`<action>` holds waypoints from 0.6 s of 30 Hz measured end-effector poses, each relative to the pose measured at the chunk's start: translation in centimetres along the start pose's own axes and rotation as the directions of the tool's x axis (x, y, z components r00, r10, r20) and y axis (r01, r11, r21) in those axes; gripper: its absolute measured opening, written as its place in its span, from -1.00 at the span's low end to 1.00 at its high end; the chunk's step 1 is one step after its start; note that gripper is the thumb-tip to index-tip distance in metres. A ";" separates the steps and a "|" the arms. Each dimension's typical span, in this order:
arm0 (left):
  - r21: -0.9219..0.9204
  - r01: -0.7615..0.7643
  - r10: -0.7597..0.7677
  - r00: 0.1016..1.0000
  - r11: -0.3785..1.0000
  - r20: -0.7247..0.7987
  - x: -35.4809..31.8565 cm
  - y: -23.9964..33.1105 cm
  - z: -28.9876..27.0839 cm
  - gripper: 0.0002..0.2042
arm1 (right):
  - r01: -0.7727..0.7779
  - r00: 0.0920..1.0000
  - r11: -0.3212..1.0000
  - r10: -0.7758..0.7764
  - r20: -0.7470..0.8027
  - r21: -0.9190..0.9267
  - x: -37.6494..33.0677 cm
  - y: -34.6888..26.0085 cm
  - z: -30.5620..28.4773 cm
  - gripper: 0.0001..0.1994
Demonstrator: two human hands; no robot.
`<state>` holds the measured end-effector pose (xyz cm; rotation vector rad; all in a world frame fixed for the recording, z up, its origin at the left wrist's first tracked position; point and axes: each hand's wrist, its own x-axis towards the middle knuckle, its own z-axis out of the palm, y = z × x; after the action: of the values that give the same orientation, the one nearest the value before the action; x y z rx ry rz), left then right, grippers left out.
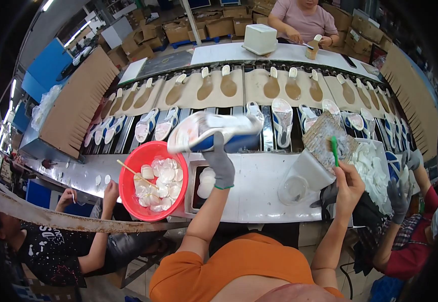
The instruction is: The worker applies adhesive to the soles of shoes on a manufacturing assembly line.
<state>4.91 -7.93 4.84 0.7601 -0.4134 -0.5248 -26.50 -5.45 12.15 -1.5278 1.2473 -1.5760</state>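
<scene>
Left hand (221,163), grey-gloved: fingers closed on a white-and-blue shoe (213,133), raised over the white bench (259,186). Right hand (349,182), bare: pinching a green brush (334,150) beside the shoe. Red basin (151,181) of white pads at left. Beyond: conveyor (259,108) carrying shoes and insoles; stacked cartons (198,27).

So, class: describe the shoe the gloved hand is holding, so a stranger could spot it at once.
Start at the long conveyor belt of flat-lying shoes. Just in front of it, beside the round red plastic basin, the left hand in a grey knit glove grips a white-and-blue shoe. It alone is lifted, turned sideways and motion-blurred.
</scene>
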 end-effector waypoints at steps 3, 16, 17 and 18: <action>-0.122 0.110 -0.105 0.993 0.986 0.044 2.5 -0.2 0.9 -0.42 | -0.002 0.999 0.998 0.005 -0.035 0.071 -0.7 0.6 -1.4 -0.85; 0.235 0.120 -0.053 0.961 0.964 -0.273 17.4 -18.9 -2.2 -0.42 | -0.057 0.983 0.987 0.082 -0.162 0.152 -1.7 0.4 -4.9 -0.84; 0.134 0.153 -0.118 0.963 0.979 -0.242 18.0 -19.9 -2.6 -0.45 | -0.062 0.982 0.986 0.088 -0.169 0.154 -1.6 0.4 -5.0 -0.84; 0.057 0.236 -0.216 0.946 0.970 -0.242 18.3 -20.7 -2.9 -0.48 | -0.057 0.982 0.984 0.087 -0.170 0.171 -1.5 0.5 -5.0 -0.84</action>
<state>14.89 -29.67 -9.31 0.9470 -0.1290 -0.6274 -31.22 -3.17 11.64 -1.2482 1.2179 -1.7513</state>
